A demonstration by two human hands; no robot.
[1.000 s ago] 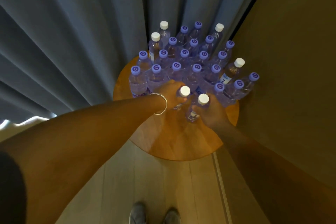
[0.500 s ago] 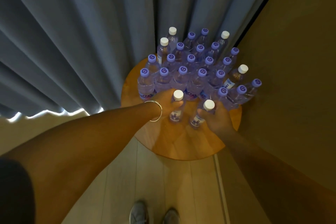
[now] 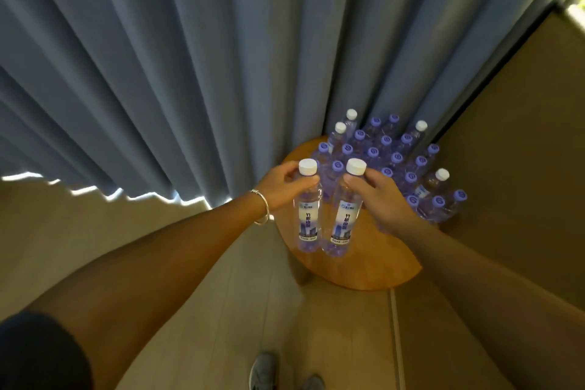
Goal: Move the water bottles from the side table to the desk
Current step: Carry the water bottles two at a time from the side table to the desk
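My left hand (image 3: 280, 188) grips a white-capped water bottle (image 3: 307, 218) by its neck, lifted above the round wooden side table (image 3: 364, 266). My right hand (image 3: 378, 199) grips a second white-capped bottle (image 3: 343, 222) the same way, right beside the first. Both bottles hang upright with white labels facing me. Several more bottles (image 3: 395, 158), mostly purple-capped, stand packed on the far half of the table. The desk is not in view.
Grey-blue curtains (image 3: 190, 73) hang behind and left of the table. A brown wall (image 3: 522, 152) closes the right side. Light wooden floor (image 3: 221, 294) lies below, with my shoes (image 3: 266, 370) at the bottom edge.
Both hands have lifted their bottles off the table and toward me; the view has swung left and back, so the table sits farther right.
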